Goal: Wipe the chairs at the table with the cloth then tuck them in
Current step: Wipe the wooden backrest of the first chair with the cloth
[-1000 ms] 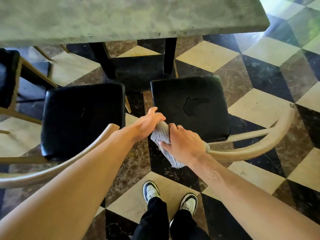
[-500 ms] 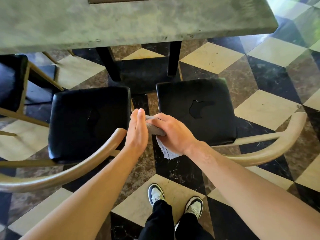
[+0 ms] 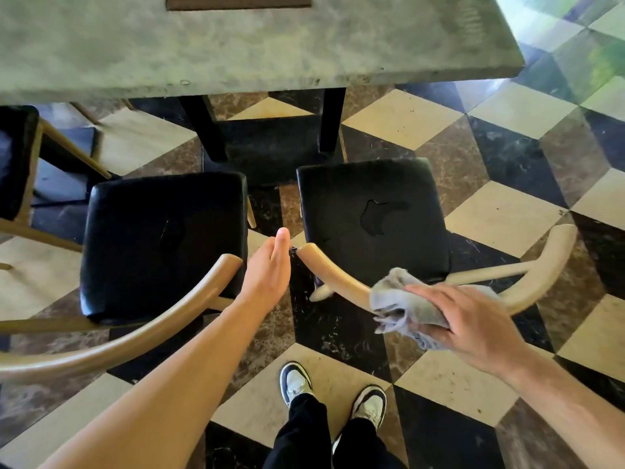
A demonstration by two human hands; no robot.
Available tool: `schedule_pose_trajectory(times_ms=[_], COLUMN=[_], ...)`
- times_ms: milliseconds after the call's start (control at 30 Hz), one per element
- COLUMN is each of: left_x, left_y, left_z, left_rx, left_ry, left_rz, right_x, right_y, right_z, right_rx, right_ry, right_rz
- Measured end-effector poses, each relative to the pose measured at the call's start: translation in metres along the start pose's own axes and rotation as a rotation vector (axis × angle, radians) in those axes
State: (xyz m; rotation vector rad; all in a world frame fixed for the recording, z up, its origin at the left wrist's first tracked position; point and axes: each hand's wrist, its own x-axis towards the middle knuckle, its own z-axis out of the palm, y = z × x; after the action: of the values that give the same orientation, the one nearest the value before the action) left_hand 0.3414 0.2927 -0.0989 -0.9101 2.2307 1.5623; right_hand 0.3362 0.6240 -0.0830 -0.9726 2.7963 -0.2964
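Note:
Two chairs with black seat cushions and curved pale wood backrests stand pulled out from the table. My right hand presses a grey cloth onto the curved backrest of the right chair, around its middle. A wet patch shows on that chair's seat. My left hand is flat with fingers straight, held edge-on in the gap between the two chairs, holding nothing. The left chair has its backrest running under my left forearm.
A grey stone-look table top with dark legs stands beyond the chairs. A third chair sits at the far left. The floor is a checker of cream, brown and black tiles. My two shoes stand behind the chairs.
My right hand slid the cloth rightward along the right chair's backrest, from its left end toward the middle. My left hand let go of the cloth and now stays flat between the chairs.

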Motion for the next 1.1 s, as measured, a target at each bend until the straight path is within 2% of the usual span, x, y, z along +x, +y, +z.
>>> schedule_pose_trajectory(times_ms=[67,167,400,500,633,700,800,867,967,1033,1100], left_x=[0.002,0.006,0.011,0.014,0.016,0.016,0.017,0.023,0.032,0.039,0.045], left_y=[0.002,0.002,0.005,0.007,0.003,0.001,0.004,0.013,0.035,0.047,0.055], left_z=[0.004,0.010,0.001,-0.001,-0.002,-0.001,0.007,0.016,0.030,0.043,0.053], left_rx=[0.036,0.071,0.062,0.072,-0.013,-0.011,-0.055,-0.059,0.000,0.072,0.096], left_ry=[-0.011,-0.008,-0.043,-0.106,-0.005,0.035,0.106,0.169,0.181,0.156,0.137], left_rz=[-0.032,-0.074,-0.071,-0.098,-0.170,-0.145,-0.157,-0.131,-0.073,-0.073,-0.111], right_x=[-0.002,0.015,0.109,0.152,0.185,0.190,0.183,0.176,0.169,0.169,0.171], right_y=[0.005,-0.014,-0.101,-0.117,-0.109,-0.094,-0.068,-0.053,-0.032,-0.025,-0.024], right_z=[-0.004,-0.005,0.025,0.031,0.030,0.030,0.043,0.053,0.067,0.081,0.096], right_rx=[0.012,0.060,0.111,0.379,0.829,1.048,1.223,1.236,1.223,1.119,0.951], right_ry=[0.024,-0.065,-0.238,-0.249,-0.398,-0.481,-0.628,-0.694,-0.771,-0.885,-0.924], right_rz=[0.033,0.127,0.203,0.298,0.372,0.502,0.638,0.622,0.486,0.377,0.309])
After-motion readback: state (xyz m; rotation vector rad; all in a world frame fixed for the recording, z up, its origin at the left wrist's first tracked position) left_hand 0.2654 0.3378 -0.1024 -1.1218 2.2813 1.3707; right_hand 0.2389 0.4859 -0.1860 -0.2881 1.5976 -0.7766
